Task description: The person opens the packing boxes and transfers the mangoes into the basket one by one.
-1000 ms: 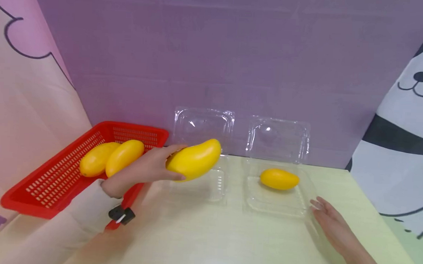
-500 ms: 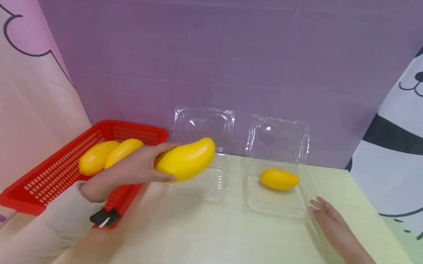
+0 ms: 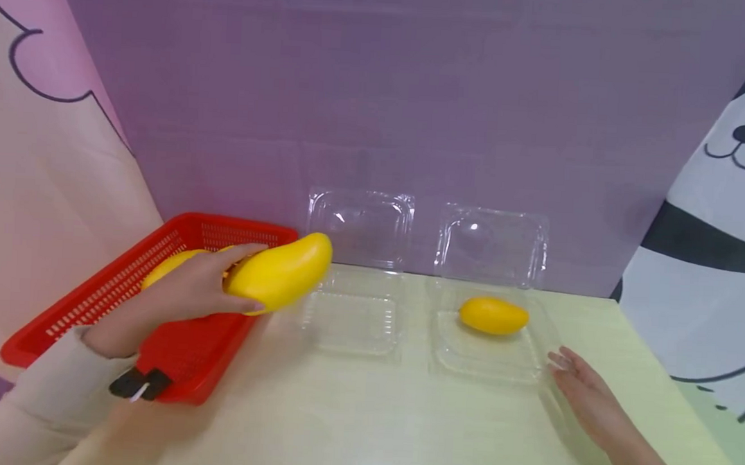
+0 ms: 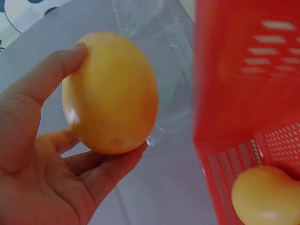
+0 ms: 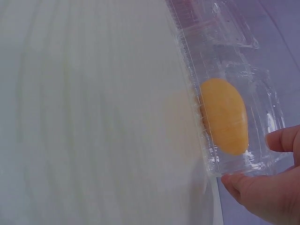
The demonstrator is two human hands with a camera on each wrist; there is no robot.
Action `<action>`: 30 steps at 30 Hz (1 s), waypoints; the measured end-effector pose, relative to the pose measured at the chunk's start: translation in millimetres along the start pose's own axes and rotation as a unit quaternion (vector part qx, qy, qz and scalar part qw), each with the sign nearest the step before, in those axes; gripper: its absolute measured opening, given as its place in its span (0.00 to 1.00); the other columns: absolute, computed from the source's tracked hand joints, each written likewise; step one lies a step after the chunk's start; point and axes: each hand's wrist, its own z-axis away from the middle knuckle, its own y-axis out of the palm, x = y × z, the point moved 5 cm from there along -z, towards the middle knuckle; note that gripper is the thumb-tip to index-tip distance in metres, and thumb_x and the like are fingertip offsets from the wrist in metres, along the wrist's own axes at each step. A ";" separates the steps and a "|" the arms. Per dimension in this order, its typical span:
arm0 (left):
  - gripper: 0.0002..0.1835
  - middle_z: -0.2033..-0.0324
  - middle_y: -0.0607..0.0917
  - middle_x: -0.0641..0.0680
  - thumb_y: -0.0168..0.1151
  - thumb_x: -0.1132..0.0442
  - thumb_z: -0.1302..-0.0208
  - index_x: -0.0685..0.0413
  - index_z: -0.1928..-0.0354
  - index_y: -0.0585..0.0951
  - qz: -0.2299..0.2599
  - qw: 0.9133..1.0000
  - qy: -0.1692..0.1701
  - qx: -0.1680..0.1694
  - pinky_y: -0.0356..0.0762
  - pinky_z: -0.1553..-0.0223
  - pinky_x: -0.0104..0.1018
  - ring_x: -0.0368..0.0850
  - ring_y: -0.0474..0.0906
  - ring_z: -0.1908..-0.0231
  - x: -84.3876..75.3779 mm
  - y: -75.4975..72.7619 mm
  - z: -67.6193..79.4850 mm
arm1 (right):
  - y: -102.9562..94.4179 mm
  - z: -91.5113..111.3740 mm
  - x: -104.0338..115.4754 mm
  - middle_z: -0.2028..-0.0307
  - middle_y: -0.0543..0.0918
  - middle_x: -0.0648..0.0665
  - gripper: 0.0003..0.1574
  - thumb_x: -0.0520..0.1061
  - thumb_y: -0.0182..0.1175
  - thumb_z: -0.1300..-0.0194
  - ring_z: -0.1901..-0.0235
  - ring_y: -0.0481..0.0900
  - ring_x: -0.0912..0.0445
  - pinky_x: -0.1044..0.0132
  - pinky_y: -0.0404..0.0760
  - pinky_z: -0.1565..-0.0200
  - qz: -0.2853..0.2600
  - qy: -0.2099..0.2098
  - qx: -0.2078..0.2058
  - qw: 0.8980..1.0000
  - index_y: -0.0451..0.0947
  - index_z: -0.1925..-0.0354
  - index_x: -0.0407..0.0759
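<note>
My left hand [image 3: 198, 284] grips a yellow mango [image 3: 286, 270] between thumb and fingers, held up by the right rim of the red basket [image 3: 217, 364]. In the left wrist view this mango [image 4: 112, 93] fills the grasp, its rounded end facing the camera. Inside the basket lies another mango [image 4: 265, 197]; in the head view my hand covers much of the fruit there. A single mango [image 3: 494, 315] rests in the right clear plastic clamshell box [image 3: 485, 366]. Beside that box's right edge is my right hand [image 3: 584, 394], fingers extended, thumb and fingertips apart near its corner [image 5: 258, 168].
Left of the right box stands a second clear clamshell [image 3: 352, 329], its lid [image 3: 360, 225] raised against the purple backdrop [image 3: 404, 88]. The right box's lid [image 3: 490, 248] is raised too. Both boxes stand on the pale wooden table [image 3: 364, 412].
My left hand has moved left with the mango, from over the left clamshell to the basket's right rim, uncovering that box. The right hand has stayed in place.
</note>
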 end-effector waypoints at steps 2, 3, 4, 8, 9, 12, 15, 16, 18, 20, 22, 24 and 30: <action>0.45 0.53 0.78 0.53 0.72 0.43 0.54 0.48 0.33 0.64 -0.002 1.000 -0.008 0.002 0.80 0.61 0.44 0.50 0.71 0.57 5.9 -1.8 1.4 | -0.5 -0.1 0.7 0.33 0.41 0.21 0.43 0.46 0.40 0.25 0.58 0.61 0.88 0.75 0.62 0.40 0.007 0.005 0.001 1.000 0.26 0.31 0.25; 0.46 0.54 0.78 0.53 0.72 0.43 0.54 0.48 0.34 0.65 -0.003 1.000 -0.012 0.003 0.80 0.62 0.43 0.50 0.71 0.57 8.9 -2.4 2.2 | -0.7 0.0 1.0 0.33 0.40 0.21 0.43 0.46 0.40 0.25 0.58 0.61 0.88 0.73 0.61 0.39 0.006 0.006 0.003 1.000 0.26 0.31 0.26; 0.45 0.54 0.78 0.53 0.72 0.43 0.54 0.47 0.34 0.65 -0.003 1.000 -0.016 0.006 0.80 0.62 0.43 0.50 0.71 0.57 11.8 -3.0 3.1 | -1.0 -0.1 1.1 0.33 0.40 0.21 0.43 0.46 0.40 0.25 0.59 0.60 0.88 0.72 0.60 0.38 0.005 0.008 0.003 1.000 0.26 0.31 0.26; 0.45 0.52 0.77 0.54 0.72 0.43 0.54 0.47 0.34 0.65 0.013 1.000 -0.026 0.012 0.79 0.63 0.42 0.51 0.70 0.55 20.6 -6.3 6.6 | -2.6 -0.4 1.5 0.33 0.39 0.21 0.43 0.46 0.39 0.24 0.58 0.60 0.88 0.72 0.59 0.37 0.001 0.003 0.003 1.000 0.26 0.31 0.26; 0.45 0.51 0.77 0.55 0.72 0.43 0.54 0.47 0.33 0.65 0.016 0.999 -0.026 0.012 0.79 0.62 0.43 0.52 0.69 0.55 22.3 -7.0 7.1 | -3.1 -0.4 1.4 0.33 0.39 0.21 0.43 0.46 0.39 0.24 0.58 0.60 0.88 0.72 0.58 0.37 0.002 0.001 0.003 1.000 0.25 0.31 0.26; 0.46 0.48 0.76 0.56 0.72 0.43 0.53 0.48 0.33 0.64 0.023 0.999 -0.028 0.018 0.79 0.59 0.48 0.53 0.69 0.53 27.5 -8.0 8.5 | -4.5 -0.2 0.7 0.33 0.40 0.21 0.43 0.46 0.39 0.24 0.58 0.60 0.88 0.72 0.58 0.37 0.011 0.001 0.003 1.000 0.25 0.31 0.26; 0.47 0.46 0.75 0.58 0.72 0.43 0.54 0.49 0.32 0.64 0.013 0.999 -0.033 0.022 0.78 0.56 0.51 0.54 0.69 0.51 34.0 -9.0 9.9 | -5.6 -0.8 -0.1 0.33 0.41 0.22 0.43 0.47 0.39 0.24 0.58 0.60 0.89 0.73 0.60 0.38 0.024 0.006 0.003 1.000 0.26 0.31 0.26; 0.48 0.45 0.74 0.59 0.72 0.43 0.54 0.50 0.32 0.63 0.012 0.999 -0.037 0.024 0.79 0.57 0.51 0.55 0.68 0.51 36.5 -9.3 10.7 | -6.0 -1.1 -0.1 0.33 0.41 0.22 0.43 0.47 0.39 0.24 0.58 0.60 0.88 0.73 0.61 0.38 0.025 0.007 0.002 1.000 0.26 0.31 0.26; 0.49 0.44 0.73 0.61 0.72 0.42 0.55 0.53 0.32 0.63 0.004 0.999 -0.043 0.028 0.80 0.58 0.50 0.56 0.68 0.51 41.8 -10.2 13.1 | -6.4 -1.6 -1.0 0.32 0.42 0.23 0.43 0.49 0.39 0.24 0.57 0.60 0.88 0.72 0.63 0.39 0.037 0.018 0.000 0.999 0.27 0.30 0.27; 0.51 0.44 0.72 0.62 0.72 0.41 0.56 0.55 0.32 0.62 0.004 0.998 -0.050 0.032 0.81 0.60 0.49 0.57 0.68 0.51 47.4 -11.0 16.6 | -6.8 -1.2 -2.8 0.32 0.42 0.25 0.44 0.51 0.39 0.24 0.56 0.60 0.87 0.67 0.63 0.37 0.045 0.033 0.001 0.998 0.27 0.30 0.29; 0.51 0.45 0.72 0.62 0.72 0.42 0.56 0.57 0.32 0.62 0.011 0.998 -0.051 0.035 0.81 0.61 0.48 0.57 0.68 0.51 52.6 -12.1 19.4 | -7.4 -0.1 -4.8 0.31 0.43 0.26 0.45 0.53 0.40 0.25 0.56 0.60 0.87 0.69 0.64 0.39 0.055 0.040 0.001 0.998 0.28 0.30 0.29; 0.50 0.46 0.73 0.62 0.73 0.42 0.56 0.57 0.33 0.62 0.015 0.998 -0.046 0.038 0.82 0.62 0.47 0.57 0.68 0.52 57.8 -13.6 21.3 | -8.5 1.2 -6.5 0.30 0.48 0.33 0.45 0.52 0.40 0.25 0.56 0.60 0.87 0.73 0.66 0.41 0.052 0.031 0.000 0.998 0.28 0.30 0.28; 0.47 0.47 0.74 0.62 0.73 0.45 0.55 0.55 0.34 0.64 0.019 0.997 -0.035 0.060 0.81 0.62 0.47 0.56 0.69 0.52 74.7 -18.2 17.1 | -13.2 2.6 -10.4 0.34 0.60 0.54 0.43 0.48 0.41 0.25 0.57 0.61 0.88 0.83 0.67 0.50 0.034 0.002 -0.008 0.999 0.30 0.31 0.26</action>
